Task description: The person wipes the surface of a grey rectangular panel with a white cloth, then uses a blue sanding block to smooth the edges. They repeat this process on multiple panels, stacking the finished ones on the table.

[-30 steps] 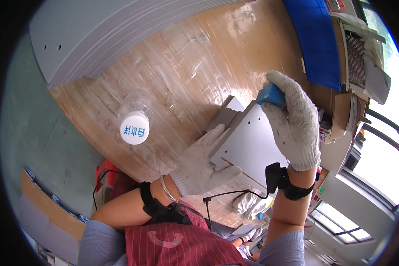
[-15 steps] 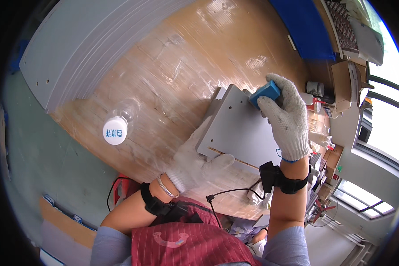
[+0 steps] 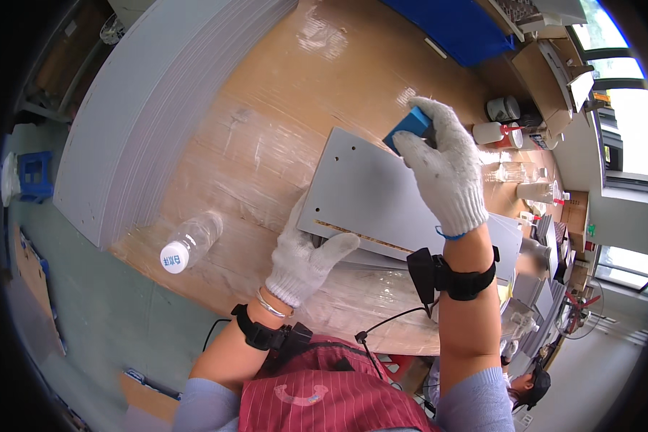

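You stand at a wooden bench (image 3: 281, 137) wrapped in glossy clear film, green floor at your left. Your gloved left hand (image 3: 304, 255) lies open, pressing the near edge of a grey panel (image 3: 381, 194). Just left of it stands a clear plastic bottle (image 3: 187, 245) with a white cap. Your gloved right hand (image 3: 443, 169) is closed around a blue block (image 3: 409, 127) at the panel's far edge. Farther left lies a tall stack of grey sheets (image 3: 151, 93); beyond are a blue board (image 3: 461, 25), white bottles (image 3: 500, 133) and cardboard boxes (image 3: 547, 68) by the windows.
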Action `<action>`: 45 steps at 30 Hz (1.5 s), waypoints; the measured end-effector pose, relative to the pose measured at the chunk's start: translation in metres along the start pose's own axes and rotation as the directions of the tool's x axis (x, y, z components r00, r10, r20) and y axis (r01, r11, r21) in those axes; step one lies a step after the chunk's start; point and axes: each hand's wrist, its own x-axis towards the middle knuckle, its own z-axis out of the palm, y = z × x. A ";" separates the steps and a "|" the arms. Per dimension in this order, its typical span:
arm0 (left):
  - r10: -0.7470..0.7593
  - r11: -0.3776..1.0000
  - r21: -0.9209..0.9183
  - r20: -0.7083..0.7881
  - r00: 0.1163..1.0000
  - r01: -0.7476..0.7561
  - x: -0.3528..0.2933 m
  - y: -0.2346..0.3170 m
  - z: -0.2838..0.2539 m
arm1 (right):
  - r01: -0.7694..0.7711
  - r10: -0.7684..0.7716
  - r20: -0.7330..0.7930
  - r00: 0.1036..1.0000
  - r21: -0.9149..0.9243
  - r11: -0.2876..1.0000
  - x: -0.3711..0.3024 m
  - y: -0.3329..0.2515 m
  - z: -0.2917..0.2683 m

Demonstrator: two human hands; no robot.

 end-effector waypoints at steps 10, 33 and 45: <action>0.007 0.999 -0.041 -0.120 0.993 -0.012 -0.002 0.006 0.001 | 0.028 -0.033 -0.033 0.999 -0.133 0.991 -0.018 0.046 -0.024; 0.470 0.361 0.907 0.023 0.882 -0.216 0.002 0.030 0.043 | -0.111 0.073 -0.221 0.973 -0.166 0.980 -0.076 0.156 -0.114; 0.509 -0.150 0.973 0.229 0.830 -0.177 0.007 0.007 0.134 | -0.057 0.035 -0.214 0.976 -0.098 0.994 -0.085 0.193 -0.144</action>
